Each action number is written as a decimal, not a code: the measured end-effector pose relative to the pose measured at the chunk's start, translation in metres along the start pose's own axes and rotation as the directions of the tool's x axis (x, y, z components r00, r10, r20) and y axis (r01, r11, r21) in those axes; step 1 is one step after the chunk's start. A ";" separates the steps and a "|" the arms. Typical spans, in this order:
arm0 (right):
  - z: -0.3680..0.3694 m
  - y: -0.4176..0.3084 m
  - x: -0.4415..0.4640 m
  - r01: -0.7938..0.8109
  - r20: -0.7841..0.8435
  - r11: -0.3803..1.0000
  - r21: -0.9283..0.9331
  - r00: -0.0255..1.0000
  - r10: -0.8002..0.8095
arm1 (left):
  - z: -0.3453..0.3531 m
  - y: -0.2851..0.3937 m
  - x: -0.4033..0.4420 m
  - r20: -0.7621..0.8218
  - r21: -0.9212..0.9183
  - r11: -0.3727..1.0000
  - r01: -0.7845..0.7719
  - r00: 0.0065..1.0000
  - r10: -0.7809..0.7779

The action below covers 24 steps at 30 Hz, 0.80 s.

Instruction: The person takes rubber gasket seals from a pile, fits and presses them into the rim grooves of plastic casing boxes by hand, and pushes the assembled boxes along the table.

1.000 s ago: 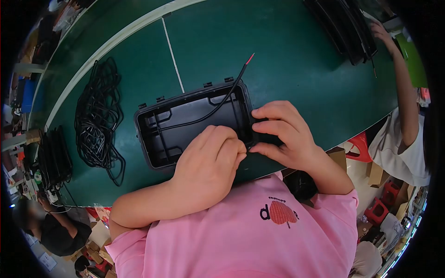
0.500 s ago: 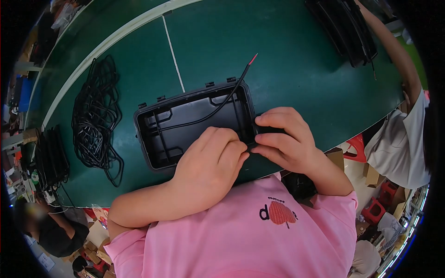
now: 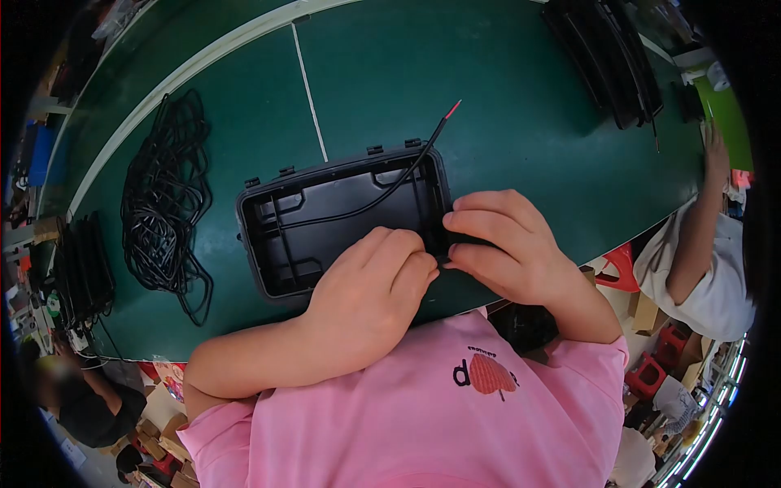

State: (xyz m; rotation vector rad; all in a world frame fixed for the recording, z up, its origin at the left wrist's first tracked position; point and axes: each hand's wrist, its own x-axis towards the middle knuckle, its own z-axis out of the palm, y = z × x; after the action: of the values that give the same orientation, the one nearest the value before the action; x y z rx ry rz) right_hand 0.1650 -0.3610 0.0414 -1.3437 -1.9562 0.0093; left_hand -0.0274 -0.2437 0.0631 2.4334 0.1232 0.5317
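A black plastic box [image 3: 268, 286] lies with its hollow side up and hinge lugs along its far edge. A thin black cable [image 3: 358, 210] runs through it and out over the far right corner, ending in a red tip. My left hand [image 3: 370, 281] is closed at the box's near right corner, its fingers curled over the rim and its fingertips partly hidden. My right hand [image 3: 512, 248] is bent against the right end of the box, thumb and fingers closing round a small dark part that I cannot make out.
A tangled bundle of black cable [image 3: 163, 211] lies left of the box. More black cases stand at the far right [image 3: 606, 61] and the left edge [image 3: 85, 268]. A co-worker's arm [image 3: 700, 236] rests at the right; another person [image 3: 93, 407] sits lower left.
My right fingers have drawn slightly closer together at the box's end; my left hand stays nearly in place. The co-worker's arm at the right has moved away from the black cases, lower down.
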 end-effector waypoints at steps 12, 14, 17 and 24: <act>0.006 -0.001 -0.006 0.103 -0.061 0.991 -0.087 0.992 -0.109 | -0.001 -0.002 0.000 0.015 0.007 0.999 -0.046 0.999 0.046; 0.004 -0.003 -0.009 0.071 -0.029 0.991 -0.114 0.997 -0.075 | -0.002 -0.001 0.000 0.010 0.006 0.999 -0.048 0.999 0.048; -0.001 -0.013 -0.007 -0.093 0.006 0.995 -0.026 0.996 0.093 | -0.015 0.003 -0.002 0.038 -0.027 0.998 -0.057 0.998 0.058; 0.004 -0.025 -0.017 -0.040 0.084 0.981 -0.189 0.995 0.057 | -0.075 -0.009 -0.056 0.143 0.385 0.913 -0.134 0.986 0.085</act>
State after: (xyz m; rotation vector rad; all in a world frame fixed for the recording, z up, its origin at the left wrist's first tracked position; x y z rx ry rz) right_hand 0.1459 -0.3840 0.0393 -1.5358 -2.0388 -0.0952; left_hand -0.1081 -0.2057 0.0918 2.8754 0.0439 0.4359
